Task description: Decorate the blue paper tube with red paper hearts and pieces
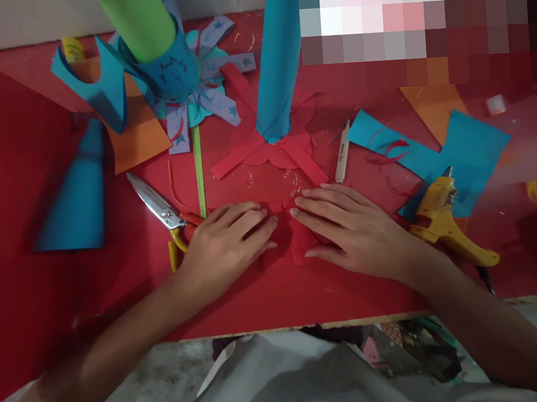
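Both hands lie flat on a small piece of red paper [285, 229] on the red table [274, 297]. My left hand [228, 240] presses its left part, fingers stretched toward the middle. My right hand [347, 226] presses its right part, fingertips almost meeting the left ones. The paper is mostly hidden under the palms and blends with the red tabletop. Neither hand grips anything.
Scissors [160, 210] with yellow handles lie just left of my left hand. A yellow glue gun [447, 223] rests by my right wrist. A white pen [342, 153], blue paper tube [276, 61], green strip [198, 169], blue cone [74, 194] and blue and orange sheets [469, 146] lie beyond.
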Tool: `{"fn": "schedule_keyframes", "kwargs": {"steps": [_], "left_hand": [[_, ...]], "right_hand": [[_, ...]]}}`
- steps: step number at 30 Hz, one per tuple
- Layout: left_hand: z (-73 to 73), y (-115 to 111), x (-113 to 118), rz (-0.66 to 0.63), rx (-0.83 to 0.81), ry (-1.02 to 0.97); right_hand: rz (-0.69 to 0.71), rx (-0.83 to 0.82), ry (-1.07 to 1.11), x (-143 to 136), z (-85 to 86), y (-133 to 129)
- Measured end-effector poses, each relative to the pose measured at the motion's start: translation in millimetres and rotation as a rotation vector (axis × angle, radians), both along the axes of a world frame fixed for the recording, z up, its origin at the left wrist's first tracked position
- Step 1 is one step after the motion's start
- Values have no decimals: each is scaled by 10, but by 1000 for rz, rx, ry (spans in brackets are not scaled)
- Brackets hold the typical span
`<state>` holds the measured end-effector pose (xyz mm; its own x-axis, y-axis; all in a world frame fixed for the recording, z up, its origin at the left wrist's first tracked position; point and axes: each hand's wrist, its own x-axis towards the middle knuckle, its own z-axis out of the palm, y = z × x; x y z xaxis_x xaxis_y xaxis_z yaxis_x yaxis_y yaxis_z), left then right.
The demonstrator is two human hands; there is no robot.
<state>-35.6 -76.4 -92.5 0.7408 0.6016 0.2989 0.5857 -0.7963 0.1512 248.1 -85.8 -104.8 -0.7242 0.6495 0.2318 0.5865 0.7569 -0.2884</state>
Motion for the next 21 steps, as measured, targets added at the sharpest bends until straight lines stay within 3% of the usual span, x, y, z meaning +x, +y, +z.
{"fn": "schedule_keyframes", "kwargs": {"steps": [21], "left_hand": [[-1,-1,7,-2,21,4]], "right_hand": [[13,19,7,6,4,12]]}}
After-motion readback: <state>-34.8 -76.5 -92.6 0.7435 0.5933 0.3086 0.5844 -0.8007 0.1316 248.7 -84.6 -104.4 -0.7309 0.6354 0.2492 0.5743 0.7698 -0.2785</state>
